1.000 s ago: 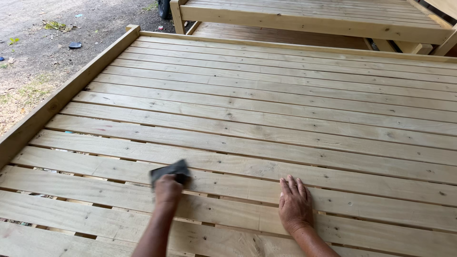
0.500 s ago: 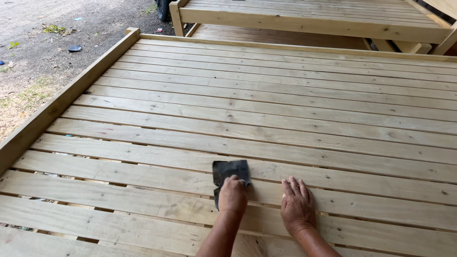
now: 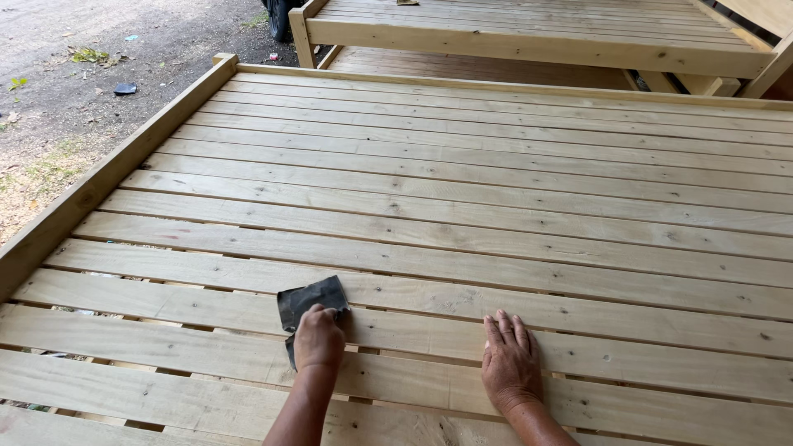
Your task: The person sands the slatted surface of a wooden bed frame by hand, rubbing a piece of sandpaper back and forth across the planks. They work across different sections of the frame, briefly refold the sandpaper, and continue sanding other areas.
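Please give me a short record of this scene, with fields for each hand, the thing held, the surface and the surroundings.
left hand: left hand presses a dark sheet flat on a slat
thing held: dark sandpaper sheet, partly under the hand
right hand: right hand lies flat, palm down, fingers spread, holding nothing
surface: slatted wooden frame, pale boards with gaps
beyond: second wooden frame at the top
ground: gravel ground at the left
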### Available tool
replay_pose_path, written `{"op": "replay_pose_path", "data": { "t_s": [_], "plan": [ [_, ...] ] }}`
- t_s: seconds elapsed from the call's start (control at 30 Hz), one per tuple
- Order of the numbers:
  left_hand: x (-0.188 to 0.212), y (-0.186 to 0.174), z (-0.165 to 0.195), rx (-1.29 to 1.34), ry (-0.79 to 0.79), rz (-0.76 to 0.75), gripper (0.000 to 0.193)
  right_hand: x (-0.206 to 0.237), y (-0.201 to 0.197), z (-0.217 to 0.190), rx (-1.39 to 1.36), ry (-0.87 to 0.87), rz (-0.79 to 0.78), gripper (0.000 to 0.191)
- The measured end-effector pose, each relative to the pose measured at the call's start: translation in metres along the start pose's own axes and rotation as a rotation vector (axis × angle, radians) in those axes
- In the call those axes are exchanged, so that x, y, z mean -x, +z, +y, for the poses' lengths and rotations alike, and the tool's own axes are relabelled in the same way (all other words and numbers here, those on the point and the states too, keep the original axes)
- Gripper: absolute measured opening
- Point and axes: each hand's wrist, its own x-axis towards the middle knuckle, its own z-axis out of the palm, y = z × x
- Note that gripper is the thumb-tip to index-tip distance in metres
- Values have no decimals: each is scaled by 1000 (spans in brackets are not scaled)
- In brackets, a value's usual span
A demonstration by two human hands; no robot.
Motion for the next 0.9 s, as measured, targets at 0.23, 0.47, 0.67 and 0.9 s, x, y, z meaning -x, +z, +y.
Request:
{"op": "replay_pose_path", "data": {
  "t_s": [0.23, 0.47, 0.67, 0.9],
  "plan": [
    [-14, -2, 3, 25, -69, -96, 24, 4, 2, 2, -43, -12, 24, 55],
    [4, 2, -4, -107, 202, -99, 28, 1, 0, 0, -22, -11, 32, 55],
    [-11, 3, -1, 22, -79, -128, 25, 1, 1, 0, -42, -15, 52, 60],
    [6, -1, -4, -21, 251, -95, 28, 0, 3, 1, -22, -23, 25, 55]
  ]
}}
